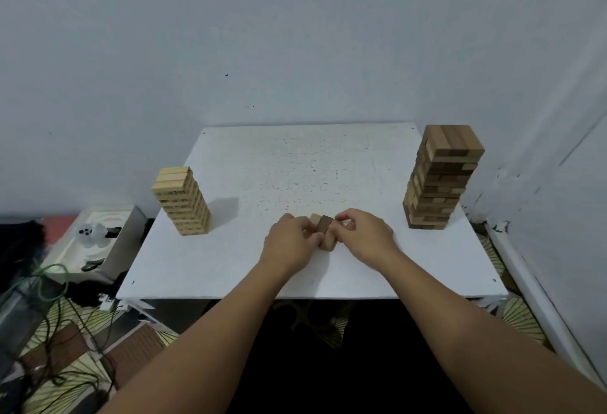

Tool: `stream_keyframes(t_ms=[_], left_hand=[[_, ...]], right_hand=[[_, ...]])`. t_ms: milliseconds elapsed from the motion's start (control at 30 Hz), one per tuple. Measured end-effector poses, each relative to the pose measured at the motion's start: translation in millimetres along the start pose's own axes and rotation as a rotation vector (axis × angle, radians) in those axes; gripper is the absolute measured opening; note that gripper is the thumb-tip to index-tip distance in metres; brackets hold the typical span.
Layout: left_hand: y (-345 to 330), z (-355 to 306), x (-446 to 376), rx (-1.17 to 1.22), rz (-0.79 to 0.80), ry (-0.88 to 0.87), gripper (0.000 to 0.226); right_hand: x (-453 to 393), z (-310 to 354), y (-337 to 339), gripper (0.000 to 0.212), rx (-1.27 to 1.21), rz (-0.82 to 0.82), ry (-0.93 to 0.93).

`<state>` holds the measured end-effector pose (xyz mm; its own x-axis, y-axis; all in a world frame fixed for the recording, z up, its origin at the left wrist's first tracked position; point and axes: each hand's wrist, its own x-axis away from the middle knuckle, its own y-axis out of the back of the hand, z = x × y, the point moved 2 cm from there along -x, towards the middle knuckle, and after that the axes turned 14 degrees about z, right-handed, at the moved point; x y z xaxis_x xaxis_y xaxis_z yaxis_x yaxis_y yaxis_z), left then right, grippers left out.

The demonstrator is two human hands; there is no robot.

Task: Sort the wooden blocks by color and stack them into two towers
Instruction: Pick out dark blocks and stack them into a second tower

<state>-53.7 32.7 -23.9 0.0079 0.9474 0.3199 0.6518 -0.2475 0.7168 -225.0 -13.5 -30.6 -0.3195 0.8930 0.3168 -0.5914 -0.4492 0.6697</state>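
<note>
At the near middle of the table (230,269), our left hand (289,242) and right hand (364,236) pinch a few blocks (323,231) between curled fingers. Farther away, a light tower (182,200) stands left and a mixed brown tower (441,177) right.

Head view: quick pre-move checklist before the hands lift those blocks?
1. Grip: left hand and right hand both curl round the small cluster of wooden blocks: ok.
2. Cluster sorted by colour: light and dark blocks together: not ok.
3. Light wooden tower upright: ok.
4. Tall brown wooden tower one colour: mixed shades: not ok.
5. Block count in the cluster: cannot tell.
6. White table path to either tower unobstructed: ok.
</note>
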Motion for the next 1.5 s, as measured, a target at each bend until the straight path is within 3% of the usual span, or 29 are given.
stream_keyframes(t_ms=[167,333,567,867,1067,1133,1200,1267,1333,1500], left_hand=[[4,11,3,0.257,0.028,-0.049,0.022],[12,27,-1,0.407,0.121,-0.094,0.039],[9,32,-5,0.399,0.117,-0.118,0.037],[7,35,-4,0.372,0.111,-0.105,0.042],[11,35,-3,0.375,0.158,-0.092,0.047],[10,33,-3,0.382,0.164,-0.107,0.053],[8,29,-1,0.346,0.17,-0.1,0.075],[1,25,3,0.238,0.135,-0.062,0.1],[-7,20,5,0.112,0.041,0.0,0.11],[-20,14,4,-0.008,-0.071,0.053,0.081]], right_hand=[[2,-12,0,0.037,-0.18,0.043,0.043],[1,-12,-3,0.035,-0.132,0.047,0.088],[6,-15,-2,0.085,-0.047,0.164,0.136],[8,-12,-8,0.066,-0.017,0.075,0.153],[10,-14,0,0.088,-0.122,0.196,0.145],[8,-19,5,0.081,-0.228,0.223,0.148],[6,-20,4,0.062,-0.262,0.208,0.141],[6,-19,1,0.05,-0.211,0.17,0.126],[6,-16,0,0.046,-0.121,0.147,0.123],[6,-20,0,0.039,-0.1,0.144,0.147]])
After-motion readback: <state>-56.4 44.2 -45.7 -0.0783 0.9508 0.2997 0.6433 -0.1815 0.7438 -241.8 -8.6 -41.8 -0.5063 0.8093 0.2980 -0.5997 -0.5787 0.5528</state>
